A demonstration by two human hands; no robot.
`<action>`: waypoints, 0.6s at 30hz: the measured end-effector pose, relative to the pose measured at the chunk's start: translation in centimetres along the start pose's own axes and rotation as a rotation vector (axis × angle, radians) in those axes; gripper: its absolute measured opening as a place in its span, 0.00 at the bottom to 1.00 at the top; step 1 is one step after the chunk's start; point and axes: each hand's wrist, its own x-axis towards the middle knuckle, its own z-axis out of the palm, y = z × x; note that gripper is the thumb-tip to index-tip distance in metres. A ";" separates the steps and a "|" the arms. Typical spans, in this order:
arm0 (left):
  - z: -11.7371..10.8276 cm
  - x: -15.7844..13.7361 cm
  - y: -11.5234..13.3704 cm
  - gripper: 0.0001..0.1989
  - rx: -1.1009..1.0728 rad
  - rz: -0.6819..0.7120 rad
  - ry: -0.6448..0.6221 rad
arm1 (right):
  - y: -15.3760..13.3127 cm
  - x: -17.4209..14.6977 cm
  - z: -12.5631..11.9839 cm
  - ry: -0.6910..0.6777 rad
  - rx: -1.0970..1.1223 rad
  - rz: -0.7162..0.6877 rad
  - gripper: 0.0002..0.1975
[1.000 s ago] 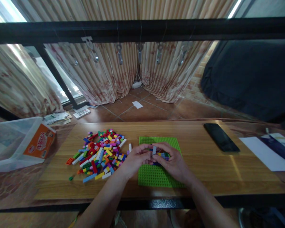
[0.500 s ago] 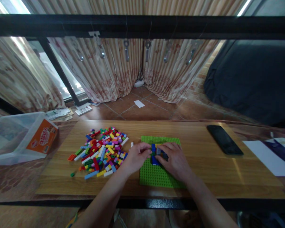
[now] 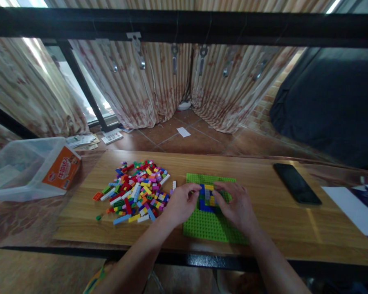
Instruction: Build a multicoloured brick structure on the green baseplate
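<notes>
A small flat build (image 3: 207, 207) of blue, yellow and grey bricks sits on the green baseplate (image 3: 208, 232), with a bit of green at its left side. At the left edge of this build is my left hand (image 3: 184, 204). Its fingers are bent, with a gap between thumb and index finger, and I see no brick in them. My right hand (image 3: 236, 206) is over the right side of the build, thumb and index finger apart. It hides part of the bricks and the baseplate there.
Left of the baseplate lies a heap of loose coloured bricks (image 3: 138, 190). A clear plastic box (image 3: 27, 163) with an orange label stands at the far left. To the right are a black phone (image 3: 297, 183) and white paper (image 3: 352, 208). A dark bar (image 3: 184, 26) crosses beyond the wooden board (image 3: 272, 228).
My right hand has drawn back slightly to the right, uncovering yellow and grey bricks. My left hand's fingers have parted a little. The whole view has shifted somewhat.
</notes>
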 end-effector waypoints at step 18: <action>2.1 0.8 0.4 0.14 0.277 -0.039 0.116 | 0.5 0.1 2.2 -0.002 0.109 0.244 0.19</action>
